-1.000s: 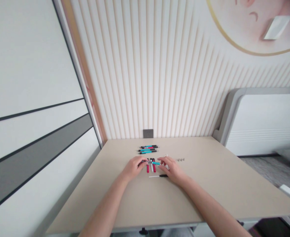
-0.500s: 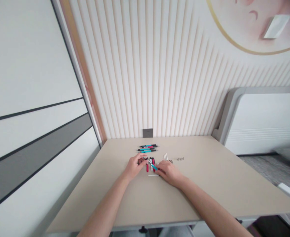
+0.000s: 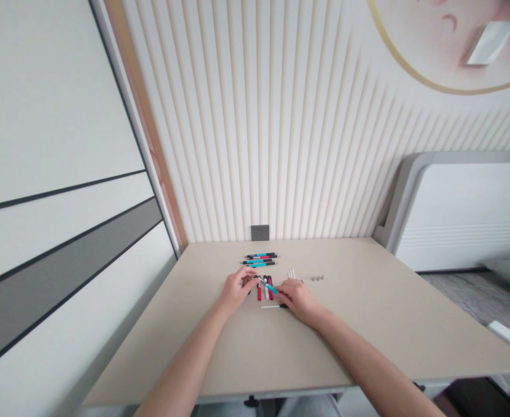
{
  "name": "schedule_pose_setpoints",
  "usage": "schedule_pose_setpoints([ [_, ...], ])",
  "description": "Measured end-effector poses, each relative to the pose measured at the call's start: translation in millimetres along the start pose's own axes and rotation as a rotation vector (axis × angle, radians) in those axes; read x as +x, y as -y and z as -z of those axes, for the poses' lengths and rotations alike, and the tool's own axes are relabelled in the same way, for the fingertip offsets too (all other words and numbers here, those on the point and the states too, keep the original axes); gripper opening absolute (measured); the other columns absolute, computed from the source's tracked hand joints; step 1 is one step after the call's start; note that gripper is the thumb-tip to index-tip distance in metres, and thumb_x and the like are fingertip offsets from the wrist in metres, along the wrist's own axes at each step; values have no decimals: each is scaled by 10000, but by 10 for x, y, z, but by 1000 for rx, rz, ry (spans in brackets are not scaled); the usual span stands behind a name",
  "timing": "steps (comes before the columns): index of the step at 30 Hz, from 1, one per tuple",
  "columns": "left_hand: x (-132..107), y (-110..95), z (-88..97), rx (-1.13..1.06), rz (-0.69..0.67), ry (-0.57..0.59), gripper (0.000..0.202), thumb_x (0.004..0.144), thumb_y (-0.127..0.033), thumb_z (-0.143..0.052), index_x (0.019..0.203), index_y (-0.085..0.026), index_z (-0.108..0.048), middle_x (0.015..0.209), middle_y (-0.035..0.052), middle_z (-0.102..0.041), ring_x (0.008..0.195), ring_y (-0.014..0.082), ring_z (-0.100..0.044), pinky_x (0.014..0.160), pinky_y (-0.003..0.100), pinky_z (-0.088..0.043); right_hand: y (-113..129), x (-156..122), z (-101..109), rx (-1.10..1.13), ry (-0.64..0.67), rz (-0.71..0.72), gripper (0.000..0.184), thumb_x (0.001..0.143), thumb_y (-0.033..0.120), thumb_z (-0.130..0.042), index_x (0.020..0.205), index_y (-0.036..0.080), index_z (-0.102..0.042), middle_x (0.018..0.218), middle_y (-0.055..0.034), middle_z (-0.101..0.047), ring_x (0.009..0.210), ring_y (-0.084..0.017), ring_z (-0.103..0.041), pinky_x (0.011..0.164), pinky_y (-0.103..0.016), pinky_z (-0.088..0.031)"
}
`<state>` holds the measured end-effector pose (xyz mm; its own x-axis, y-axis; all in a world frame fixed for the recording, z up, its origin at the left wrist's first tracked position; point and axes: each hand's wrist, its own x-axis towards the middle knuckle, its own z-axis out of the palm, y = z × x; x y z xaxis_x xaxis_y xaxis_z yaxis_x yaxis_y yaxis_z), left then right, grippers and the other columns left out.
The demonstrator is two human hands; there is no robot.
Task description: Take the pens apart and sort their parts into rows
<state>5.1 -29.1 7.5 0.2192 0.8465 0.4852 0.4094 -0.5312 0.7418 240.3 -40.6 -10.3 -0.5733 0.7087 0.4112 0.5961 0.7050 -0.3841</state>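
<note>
Left hand [image 3: 236,291] and right hand [image 3: 298,301] hold a teal pen [image 3: 269,286] across mid-counter [image 3: 368,324], fingers clamped at each end (raised clear of the red pen parts [image 3: 259,292]).

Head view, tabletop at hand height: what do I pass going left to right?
left hand → teal-and-black pen → right hand → small metal screws

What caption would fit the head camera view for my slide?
Left hand and right hand hold a teal pen over a beige table, near more pens.
</note>
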Motion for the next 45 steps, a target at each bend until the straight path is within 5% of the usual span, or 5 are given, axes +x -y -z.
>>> schedule_pose_setpoints([
  [17,18,5,36,-12,40,-29,173,868,-341,-596,927,-184,-637,799,9,-667,727,145,-622,683,237,-487,0,-13,28,88,-51,-74,218,963,292,-478,939,212,-679,860,-43,-683,828,-174,-599,786,-288,-426],
  [27,37,70,59,-39,56,-164,226,889,-359,-566,1019,-180,-615,852,26,-660,746,155,-622,712,262,-503,-253,-72,278,-166,-212,-300,267,972,306,-430,910,199,-667,882,-57,-686,854,-184,-607,801,-286,-413],
  [45,43,46,35,73,121,-102,269,890,-385,-526,1019,-186,-652,796,24,-684,707,168,-631,662,264,-506,20,9,154,-419,69,-303,310,962,333,-455,837,194,-702,875,-80,-689,914,-220,-573,794,-315,-335],
])
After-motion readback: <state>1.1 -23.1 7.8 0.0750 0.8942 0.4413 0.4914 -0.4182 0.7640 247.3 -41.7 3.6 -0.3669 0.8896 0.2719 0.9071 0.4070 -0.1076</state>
